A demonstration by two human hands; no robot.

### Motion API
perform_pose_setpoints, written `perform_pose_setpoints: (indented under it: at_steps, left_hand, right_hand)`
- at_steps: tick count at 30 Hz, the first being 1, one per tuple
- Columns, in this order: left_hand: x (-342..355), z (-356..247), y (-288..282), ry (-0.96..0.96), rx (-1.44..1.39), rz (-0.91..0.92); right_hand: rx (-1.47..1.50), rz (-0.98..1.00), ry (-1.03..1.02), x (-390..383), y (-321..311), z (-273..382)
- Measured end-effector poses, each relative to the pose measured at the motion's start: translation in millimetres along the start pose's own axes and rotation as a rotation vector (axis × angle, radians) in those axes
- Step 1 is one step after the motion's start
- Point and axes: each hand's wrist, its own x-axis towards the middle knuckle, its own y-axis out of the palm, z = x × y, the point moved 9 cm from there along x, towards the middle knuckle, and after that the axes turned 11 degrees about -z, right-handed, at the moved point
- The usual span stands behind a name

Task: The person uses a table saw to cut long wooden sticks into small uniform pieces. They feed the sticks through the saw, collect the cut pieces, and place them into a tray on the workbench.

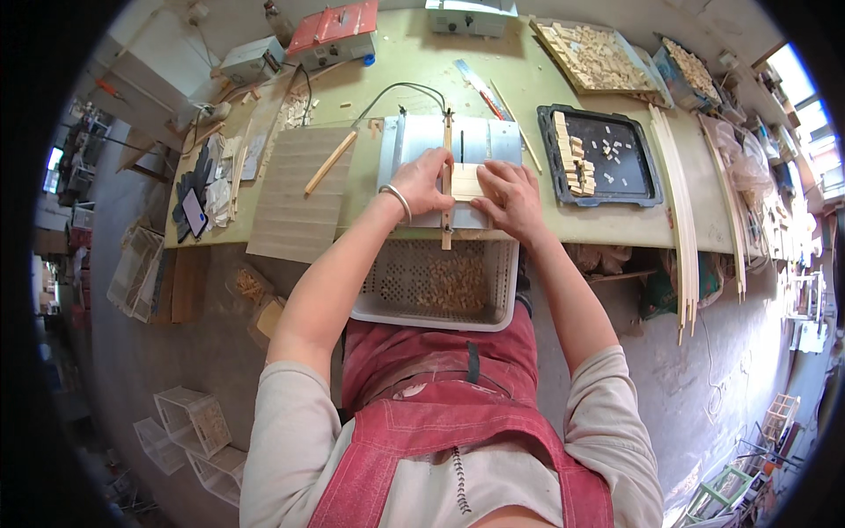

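Observation:
My left hand [424, 183] is closed on a narrow wooden strip [447, 236] lying front to back across a silver table saw plate [405, 141], with a dark slot showing behind my hands. My right hand [507, 195] grips pale flat wooden pieces [464, 181] that lie against the strip's right side; its fingertips rest on them. Under the table's front edge, a grey perforated plastic crate [378, 308] holds many small wood pieces.
A black tray [638, 198] with small blocks and long pale strips [684, 264] are at the right. Cardboard [290, 202], a loose stick [329, 165], gloves with a phone [193, 212] lie left. Machines [332, 35] and a board of offcuts [590, 57] stand behind on the green table [493, 53].

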Motion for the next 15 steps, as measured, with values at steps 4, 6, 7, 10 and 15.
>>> perform_pose_setpoints:
  at_steps: [4, 6, 7, 10, 15]
  left_hand:
    - [10, 2, -3, -0.033, -0.006, -0.002]
    - [16, 5, -3, -0.032, 0.003, 0.001]
    - [18, 6, -3, -0.033, 0.004, 0.000]
    - [25, 8, -5, -0.040, 0.000, 0.002]
    - [38, 14, -4, -0.038, 0.004, 0.007]
  right_hand:
    - [0.006, -0.008, 0.006, 10, 1, -4]
    - [0.007, -0.005, 0.010, 15, 2, -6]
    - [0.004, -0.004, 0.011, 16, 3, -7]
    - [-0.001, 0.005, 0.022, 22, 6, -12]
    - [0.012, 0.023, 0.062, 32, 10, -20]
